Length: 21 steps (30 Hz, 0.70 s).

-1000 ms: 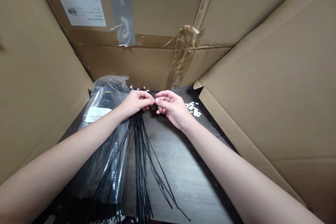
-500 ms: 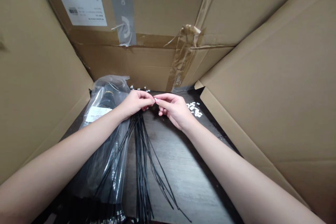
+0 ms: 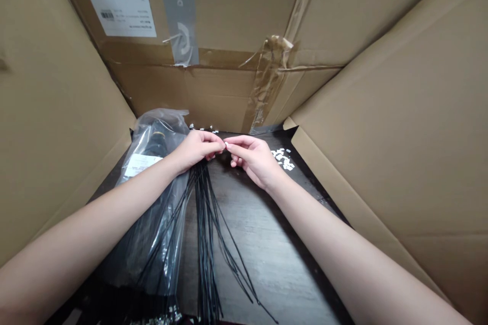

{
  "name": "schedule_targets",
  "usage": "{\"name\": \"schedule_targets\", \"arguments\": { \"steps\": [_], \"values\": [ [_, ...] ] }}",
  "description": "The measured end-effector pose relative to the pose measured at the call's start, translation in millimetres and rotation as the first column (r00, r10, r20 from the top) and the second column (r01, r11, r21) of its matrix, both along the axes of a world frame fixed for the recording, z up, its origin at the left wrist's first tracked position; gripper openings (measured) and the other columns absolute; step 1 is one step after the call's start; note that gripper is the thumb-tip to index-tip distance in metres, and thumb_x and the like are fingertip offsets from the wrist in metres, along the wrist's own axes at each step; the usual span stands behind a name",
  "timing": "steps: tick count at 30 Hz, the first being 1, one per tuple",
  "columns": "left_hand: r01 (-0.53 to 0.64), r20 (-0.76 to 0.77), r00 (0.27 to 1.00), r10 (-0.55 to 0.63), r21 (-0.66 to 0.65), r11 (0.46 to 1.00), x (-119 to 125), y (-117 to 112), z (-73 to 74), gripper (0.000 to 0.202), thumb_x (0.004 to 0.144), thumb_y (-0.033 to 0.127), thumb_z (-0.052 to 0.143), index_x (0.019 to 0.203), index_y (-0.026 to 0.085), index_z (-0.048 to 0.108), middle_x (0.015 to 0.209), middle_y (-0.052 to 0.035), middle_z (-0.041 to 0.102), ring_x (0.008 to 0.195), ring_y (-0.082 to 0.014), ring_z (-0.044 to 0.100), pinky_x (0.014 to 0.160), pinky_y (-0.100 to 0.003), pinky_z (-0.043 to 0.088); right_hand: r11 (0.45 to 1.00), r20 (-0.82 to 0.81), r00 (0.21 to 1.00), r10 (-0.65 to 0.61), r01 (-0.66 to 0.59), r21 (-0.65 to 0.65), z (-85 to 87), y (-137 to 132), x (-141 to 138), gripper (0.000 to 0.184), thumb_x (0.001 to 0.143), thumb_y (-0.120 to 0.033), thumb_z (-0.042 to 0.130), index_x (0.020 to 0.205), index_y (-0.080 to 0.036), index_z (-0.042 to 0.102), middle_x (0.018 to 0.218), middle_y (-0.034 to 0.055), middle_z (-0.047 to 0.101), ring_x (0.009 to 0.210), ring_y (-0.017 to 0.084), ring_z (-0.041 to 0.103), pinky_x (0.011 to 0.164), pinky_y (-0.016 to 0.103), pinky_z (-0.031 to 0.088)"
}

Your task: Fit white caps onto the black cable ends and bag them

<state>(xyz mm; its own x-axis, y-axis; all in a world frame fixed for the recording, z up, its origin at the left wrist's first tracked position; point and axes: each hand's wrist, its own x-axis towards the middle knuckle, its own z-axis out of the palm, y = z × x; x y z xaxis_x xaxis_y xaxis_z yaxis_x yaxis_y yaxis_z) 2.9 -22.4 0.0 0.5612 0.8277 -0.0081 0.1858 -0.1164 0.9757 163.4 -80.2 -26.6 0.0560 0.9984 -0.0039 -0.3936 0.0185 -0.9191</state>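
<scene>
Downward from the left hand [image 3: 196,150], its grip clamped on them, black cable ties [image 3: 206,233] fan across the desk [image 3: 274,264]: light, springy, likely best held bunched at the top. The right hand [image 3: 253,159] closes its grip on a tiny white bit [image 3: 226,145] just beside.

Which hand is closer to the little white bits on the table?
The right hand is closer: the small white pieces lie just beside it, to its right. The left hand is farther, on the right hand's other side.
</scene>
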Motion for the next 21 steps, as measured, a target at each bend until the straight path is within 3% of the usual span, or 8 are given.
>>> {"name": "schedule_targets", "arguments": {
  "steps": [13,21],
  "values": [
    [0.021,0.009,1.0,-0.021,-0.018,1.0,-0.1,-0.2,1.1,0.01,0.067,0.021,0.068,0.07,0.012,0.072,0.054,0.0027,0.057,0.049,-0.0067,0.044,0.048,-0.021,0.031,0.999,0.066,0.997,-0.033,0.03,0.041,-3.6,-0.2,-0.6,0.028,0.057,-0.03,0.088,0.078,-0.016,0.074,0.069,-0.0007,0.068,0.048,0.006,0.05,0.046,0.024,0.045],
    [0.032,0.018,0.999,-0.031,-0.022,0.999,-0.6,0.5,0.6,0.011,0.068,0.022,0.068,0.069,0.012,0.071,0.058,0.0012,0.06,0.05,-0.0066,0.045,0.049,-0.021,0.032,1.0,0.048,0.999,-0.01,0.01,-0.001,-3.7,1.5,1.0,0.03,0.057,-0.03,0.088,0.08,-0.015,0.076,0.06,-0.0014,0.063,0.05,0.007,0.048,0.047,0.025,0.046]
  ]
}}
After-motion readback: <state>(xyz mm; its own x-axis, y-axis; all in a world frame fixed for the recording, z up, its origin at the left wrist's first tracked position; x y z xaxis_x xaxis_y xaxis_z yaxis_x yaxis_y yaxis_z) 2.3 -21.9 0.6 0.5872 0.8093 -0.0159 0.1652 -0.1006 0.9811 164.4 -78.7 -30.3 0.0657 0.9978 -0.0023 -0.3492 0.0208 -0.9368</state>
